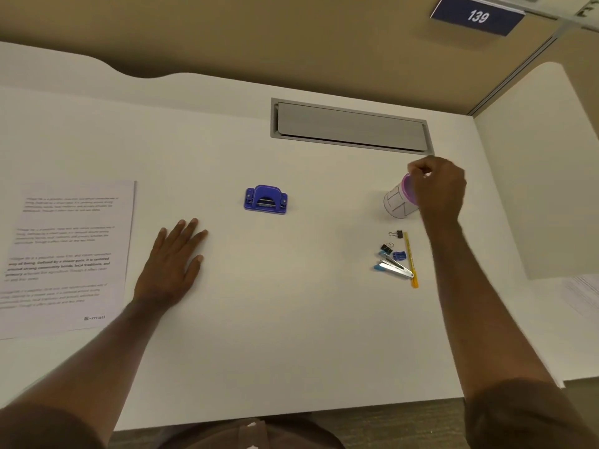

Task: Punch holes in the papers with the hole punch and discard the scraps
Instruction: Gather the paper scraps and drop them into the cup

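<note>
Left hand [171,264] flat on surface [291,319], fingers spread, bracing | right hand [437,189] fingers clamped on cup [397,202] rim, tilted, we reckon for scraps | hole punch [265,199] waits untouched

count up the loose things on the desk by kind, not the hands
printed paper stack: 1
hole punch: 1
cup with pink rim, under the right hand: 1
binder clips: 2
stapler: 1
yellow pen: 1
small blue item, kind unclear: 1
total: 8
</note>
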Available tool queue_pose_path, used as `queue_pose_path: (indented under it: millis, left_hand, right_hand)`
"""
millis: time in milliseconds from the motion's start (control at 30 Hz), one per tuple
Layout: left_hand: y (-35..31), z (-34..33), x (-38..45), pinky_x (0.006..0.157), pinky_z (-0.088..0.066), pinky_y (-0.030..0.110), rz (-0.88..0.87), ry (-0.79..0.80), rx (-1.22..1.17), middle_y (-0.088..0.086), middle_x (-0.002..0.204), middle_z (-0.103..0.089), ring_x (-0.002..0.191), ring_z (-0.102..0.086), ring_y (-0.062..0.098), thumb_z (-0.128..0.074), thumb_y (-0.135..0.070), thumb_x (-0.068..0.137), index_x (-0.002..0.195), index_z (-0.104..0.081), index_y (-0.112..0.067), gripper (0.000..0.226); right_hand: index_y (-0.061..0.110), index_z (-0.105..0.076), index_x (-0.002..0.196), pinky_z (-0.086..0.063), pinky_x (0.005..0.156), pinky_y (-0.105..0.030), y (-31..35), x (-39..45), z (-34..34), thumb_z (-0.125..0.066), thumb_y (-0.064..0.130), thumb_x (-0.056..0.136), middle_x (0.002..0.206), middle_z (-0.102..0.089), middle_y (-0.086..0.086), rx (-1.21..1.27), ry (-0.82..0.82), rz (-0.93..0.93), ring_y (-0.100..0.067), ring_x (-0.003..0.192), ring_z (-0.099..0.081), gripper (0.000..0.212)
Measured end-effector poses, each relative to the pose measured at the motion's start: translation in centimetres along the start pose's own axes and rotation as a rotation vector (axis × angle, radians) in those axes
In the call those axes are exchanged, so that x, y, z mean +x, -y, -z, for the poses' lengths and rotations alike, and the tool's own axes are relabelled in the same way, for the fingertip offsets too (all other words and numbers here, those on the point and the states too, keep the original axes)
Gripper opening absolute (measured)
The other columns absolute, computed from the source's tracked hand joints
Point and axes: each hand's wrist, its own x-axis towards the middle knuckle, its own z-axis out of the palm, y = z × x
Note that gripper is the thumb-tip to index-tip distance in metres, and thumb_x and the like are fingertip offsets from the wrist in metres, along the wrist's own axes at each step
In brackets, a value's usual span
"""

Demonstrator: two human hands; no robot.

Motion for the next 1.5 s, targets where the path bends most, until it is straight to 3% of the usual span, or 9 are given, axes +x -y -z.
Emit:
queue_pose_path:
  millis: [133, 333, 700, 867, 967, 1067, 1200, 1367, 1500]
  left_hand:
    - [-0.2, 0.1, 0.0, 0.128, -0.015, 0.052, 0.001, 0.000, 0.004, 0.004, 0.168, -0.029, 0.156, -0.024, 0.025, -0.035, -0.033, 0.103, 0.154, -0.041, -0.017, 0.054]
    - [-0.5, 0.4, 0.1, 0.127, -0.017, 0.053, 0.005, -0.004, -0.001, 0.005, 0.167, -0.031, 0.155, -0.026, 0.026, -0.036, -0.032, 0.103, 0.154, -0.042, -0.016, 0.054]
    - [-0.5, 0.4, 0.0, 0.128, -0.016, 0.052, 0.004, -0.003, -0.002, 0.005, 0.167, -0.030, 0.156, -0.026, 0.026, -0.036, -0.032, 0.103, 0.153, -0.042, -0.016, 0.053]
    - [-0.5, 0.4, 0.0, 0.128, -0.017, 0.052, -0.001, -0.009, 0.008, 0.005, 0.167, -0.030, 0.156, -0.025, 0.025, -0.037, -0.031, 0.103, 0.153, -0.042, -0.016, 0.053]
    - [-0.8, 0.8, 0.0, 0.127, -0.018, 0.053, 0.004, -0.008, -0.001, 0.005, 0.166, -0.031, 0.155, -0.027, 0.026, -0.037, -0.030, 0.103, 0.153, -0.043, -0.015, 0.053]
    - [-0.9, 1.0, 0.1, 0.127, -0.018, 0.053, 0.011, 0.004, -0.002, 0.006, 0.166, -0.031, 0.155, -0.027, 0.027, -0.036, -0.031, 0.103, 0.153, -0.043, -0.015, 0.053]
    - [-0.8, 0.9, 0.1, 0.127, -0.018, 0.053, 0.011, 0.011, -0.006, 0.004, 0.167, -0.031, 0.155, -0.027, 0.026, -0.036, -0.032, 0.103, 0.153, -0.043, -0.016, 0.053]
    - [-0.9, 0.8, 0.0, 0.128, -0.017, 0.052, 0.012, 0.014, -0.009, 0.004, 0.167, -0.030, 0.156, -0.025, 0.025, -0.035, -0.032, 0.103, 0.154, -0.042, -0.016, 0.053]
    - [-0.9, 0.9, 0.1, 0.127, -0.018, 0.053, 0.010, 0.011, -0.011, 0.005, 0.167, -0.031, 0.156, -0.026, 0.026, -0.035, -0.033, 0.103, 0.154, -0.042, -0.015, 0.054]
  right_hand:
    - [0.022, -0.074, 0.080, -0.049, 0.071, -0.027, 5.1, -9.5, -3.2, -0.071, 0.022, 0.084, 0.084, -0.074, 0.008, 0.139, 0.283, 0.243, -0.009, 0.067, -0.061, 0.005]
    - [0.021, -0.074, 0.097, -0.051, 0.081, -0.037, 5.7, -20.4, -8.4, -0.057, 0.023, 0.094, 0.100, -0.071, 0.002, -0.076, 0.735, 0.355, -0.021, 0.094, -0.065, 0.017]
    - [0.019, -0.070, 0.095, -0.048, 0.071, -0.034, 5.7, -22.2, -9.8, -0.054, 0.021, 0.094, 0.097, -0.068, 0.001, -0.201, 0.801, 0.450, -0.022, 0.092, -0.063, 0.016]
    - [0.017, -0.058, 0.059, -0.022, 0.041, -0.024, 7.1, -23.6, -9.4, -0.083, 0.008, 0.046, 0.059, -0.056, 0.002, -0.492, 0.694, 0.738, -0.017, 0.049, -0.054, 0.029]
    - [0.019, -0.060, 0.061, -0.025, 0.038, -0.024, 6.7, -24.3, -10.0, -0.086, 0.021, 0.047, 0.060, -0.056, 0.004, -0.564, 0.675, 0.787, -0.013, 0.048, -0.052, 0.030]
    - [0.015, -0.060, 0.065, -0.033, 0.038, -0.026, 6.7, -24.1, -10.1, -0.081, 0.021, 0.053, 0.064, -0.056, 0.000, -0.462, 0.675, 0.694, -0.017, 0.053, -0.057, 0.025]
    - [0.012, -0.060, 0.091, -0.043, 0.070, -0.035, 5.2, -19.1, -10.0, -0.057, 0.022, 0.085, 0.095, -0.063, -0.011, -0.139, 0.737, 0.183, -0.032, 0.089, -0.063, 0.012]
    - [0.008, -0.067, 0.079, -0.035, 0.064, -0.026, 0.5, -6.5, -4.7, -0.060, 0.023, 0.080, 0.071, -0.063, -0.007, 0.044, 0.215, -0.175, -0.029, 0.071, -0.060, 0.016]
    - [-0.004, -0.066, 0.078, -0.038, 0.066, -0.028, -3.0, 0.9, -1.9, -0.054, 0.022, 0.080, 0.071, -0.058, -0.013, -0.058, 0.107, -0.264, -0.034, 0.072, -0.059, 0.028]
